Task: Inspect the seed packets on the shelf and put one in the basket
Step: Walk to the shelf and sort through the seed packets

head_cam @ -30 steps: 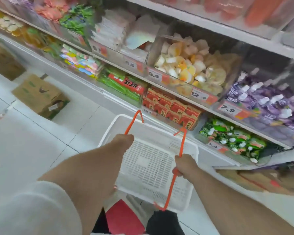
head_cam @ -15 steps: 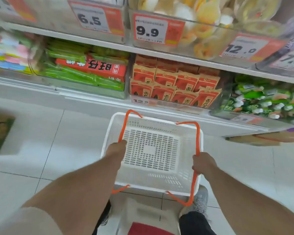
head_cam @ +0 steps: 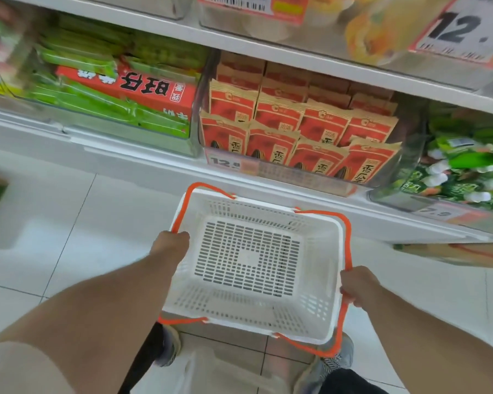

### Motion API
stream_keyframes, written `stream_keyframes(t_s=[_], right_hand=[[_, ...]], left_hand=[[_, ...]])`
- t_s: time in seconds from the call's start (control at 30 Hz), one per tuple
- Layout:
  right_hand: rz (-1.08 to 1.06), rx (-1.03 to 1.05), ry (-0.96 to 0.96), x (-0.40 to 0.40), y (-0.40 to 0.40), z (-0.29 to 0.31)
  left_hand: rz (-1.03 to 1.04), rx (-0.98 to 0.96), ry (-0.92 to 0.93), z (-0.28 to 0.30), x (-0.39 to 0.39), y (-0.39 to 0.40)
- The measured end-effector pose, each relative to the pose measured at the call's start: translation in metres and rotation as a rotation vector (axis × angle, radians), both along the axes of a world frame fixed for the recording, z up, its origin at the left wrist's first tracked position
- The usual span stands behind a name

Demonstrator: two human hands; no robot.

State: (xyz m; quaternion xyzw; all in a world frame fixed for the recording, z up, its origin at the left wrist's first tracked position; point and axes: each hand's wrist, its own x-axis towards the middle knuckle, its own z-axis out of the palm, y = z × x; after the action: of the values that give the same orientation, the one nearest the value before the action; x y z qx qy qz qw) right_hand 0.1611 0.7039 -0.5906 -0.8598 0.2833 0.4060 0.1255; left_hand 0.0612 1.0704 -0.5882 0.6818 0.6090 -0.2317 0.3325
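Several red and tan seed packets (head_cam: 296, 129) stand in rows in a clear bin on the lowest shelf, straight ahead. Below them I hold a white plastic basket (head_cam: 319, 280) with orange handles, and nothing lies in it. My left hand (head_cam: 170, 245) grips the orange handle on the basket's left side. My right hand (head_cam: 359, 285) grips the orange handle on the right side. Both hands are well below the packets and apart from them.
Green packs and a red box (head_cam: 131, 86) fill the bin left of the seeds. Green and white sweets (head_cam: 461, 172) fill the bin on the right. A price tag (head_cam: 225, 163) sits on the seed bin's front. White floor tiles (head_cam: 69, 223) lie below, and a cardboard box (head_cam: 467, 254) lies at right.
The view has closed in on the lowest shelf, so the seed packets look larger and nearer. Both hands keep their grip on the basket handles.
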Motion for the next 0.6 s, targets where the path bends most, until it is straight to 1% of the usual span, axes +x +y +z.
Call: stream_keyframes(t_s=[0.03, 0.07, 0.1, 0.13, 0.2, 0.27, 0.33, 0.37, 0.4, 0.47, 0.53, 0.6], right_hand=[[0.029, -0.071, -0.031, 0.001, 0.003, -0.001], [0.076, -0.125, -0.095, 0.001, 0.009, -0.004], [0.146, -0.122, -0.190, 0.001, 0.020, -0.006], [0.233, -0.060, -0.313, 0.002, 0.032, -0.012], [0.401, 0.133, -0.599, 0.009, 0.063, -0.020], [0.588, 0.330, -0.930, 0.017, 0.097, -0.026], [0.758, 0.442, -1.241, 0.024, 0.127, -0.027], [0.817, 0.482, -1.364, 0.028, 0.140, -0.025], [0.851, 0.510, -1.463, 0.033, 0.152, -0.022], [0.845, 0.571, -1.592, 0.040, 0.167, -0.014], [0.807, 0.625, -1.674, 0.045, 0.174, -0.005], [0.762, 0.633, -1.741, 0.047, 0.175, 0.001]], left_hand=[[-0.113, 0.117, 0.032, 0.000, 0.005, 0.001], [-0.216, 0.219, 0.016, 0.000, 0.010, 0.001], [-0.296, 0.291, -0.086, -0.001, 0.018, 0.000], [-0.353, 0.332, -0.246, -0.005, 0.026, -0.004], [-0.424, 0.358, -0.542, -0.012, 0.047, -0.014], [-0.399, 0.407, -0.766, -0.020, 0.067, -0.023], [-0.307, 0.515, -0.969, -0.023, 0.085, -0.032], [-0.250, 0.590, -1.073, -0.024, 0.093, -0.035], [-0.208, 0.665, -1.171, -0.025, 0.101, -0.035], [-0.197, 0.797, -1.342, -0.027, 0.115, -0.030], [-0.223, 0.860, -1.455, -0.026, 0.124, -0.026], [-0.252, 0.878, -1.525, -0.021, 0.128, -0.028]])
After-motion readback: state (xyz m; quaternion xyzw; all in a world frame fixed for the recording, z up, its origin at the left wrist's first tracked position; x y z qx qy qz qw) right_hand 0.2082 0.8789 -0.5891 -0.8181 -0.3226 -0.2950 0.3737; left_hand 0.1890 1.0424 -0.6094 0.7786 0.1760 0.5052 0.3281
